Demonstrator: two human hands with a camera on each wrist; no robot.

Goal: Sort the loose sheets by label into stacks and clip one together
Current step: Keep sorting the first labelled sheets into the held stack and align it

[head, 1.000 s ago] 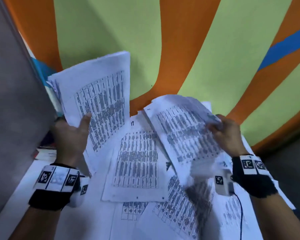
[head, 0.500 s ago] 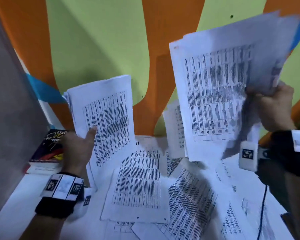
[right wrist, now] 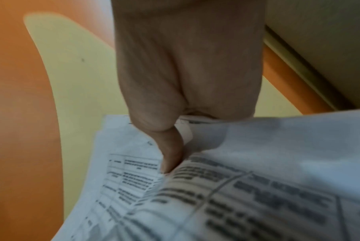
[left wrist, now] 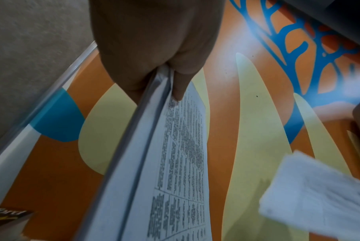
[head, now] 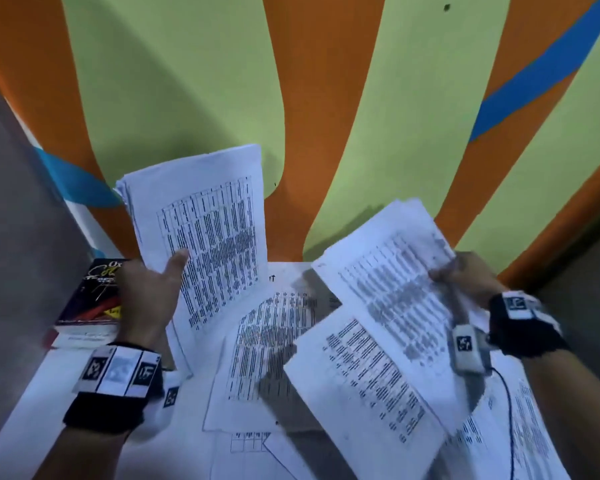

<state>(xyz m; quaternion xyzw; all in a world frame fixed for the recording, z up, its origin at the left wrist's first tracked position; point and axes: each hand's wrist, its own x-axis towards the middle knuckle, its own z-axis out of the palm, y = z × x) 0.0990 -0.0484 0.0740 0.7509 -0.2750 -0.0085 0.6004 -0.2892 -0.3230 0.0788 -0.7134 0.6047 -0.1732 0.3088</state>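
My left hand [head: 153, 289] grips an upright stack of printed sheets [head: 212, 233] at its lower left edge, thumb on the front; the left wrist view shows the stack's edge [left wrist: 152, 146] pinched between thumb and fingers [left wrist: 174, 84]. My right hand [head: 465, 275] pinches a blurred bundle of sheets [head: 388, 271] tilted low over the table, thumb pressed on the printed face [right wrist: 170, 156]. Another printed sheet [head: 364, 382] slants below that bundle, and I cannot tell whether the hand holds it. Loose printed sheets [head: 267, 344] lie spread on the white table [head: 49, 382]. No clip is visible.
A dark-covered book [head: 90, 299] lies at the table's left, right behind my left hand. A grey partition [head: 18, 237] stands on the left. The wall painted orange, green and blue [head: 326, 98] rises directly behind the table. A thin cable [head: 510, 410] trails from my right wrist over the sheets.
My right hand lifted its bundle high off the table, then brought it down again to a low tilt over the loose sheets. The left hand's stack stayed upright.
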